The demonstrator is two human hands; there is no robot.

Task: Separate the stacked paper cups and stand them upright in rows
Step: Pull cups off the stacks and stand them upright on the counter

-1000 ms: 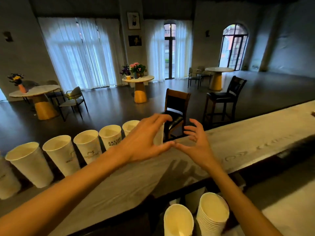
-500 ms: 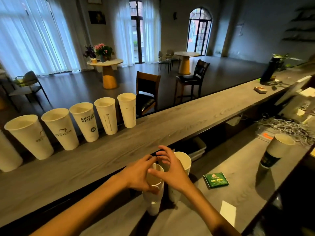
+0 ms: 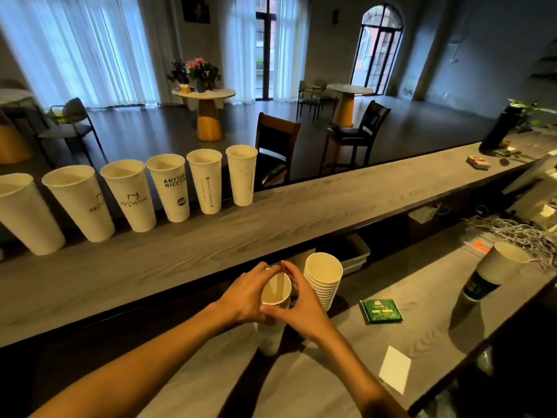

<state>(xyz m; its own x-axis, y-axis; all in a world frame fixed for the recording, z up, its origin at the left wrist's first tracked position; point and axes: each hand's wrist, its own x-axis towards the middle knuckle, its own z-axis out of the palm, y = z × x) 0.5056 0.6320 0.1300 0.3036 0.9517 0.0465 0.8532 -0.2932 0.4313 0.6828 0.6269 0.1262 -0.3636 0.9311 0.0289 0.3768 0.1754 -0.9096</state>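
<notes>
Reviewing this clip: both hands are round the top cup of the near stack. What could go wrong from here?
1. The left hand and right hand grip the top cup near its rim; squeezing may crush it, or lift two cups together.
2. The second stack stands right beside it; an elbow or wrist might tip it.
3. The cup row sits along the counter's far edge; a nudge when placing could send cups over.

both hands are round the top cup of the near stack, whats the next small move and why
Probably lift the top cup straight up off its stack. The left hand and right hand already encircle its rim, and the row of cups on the upper counter has room at its right end.
</notes>
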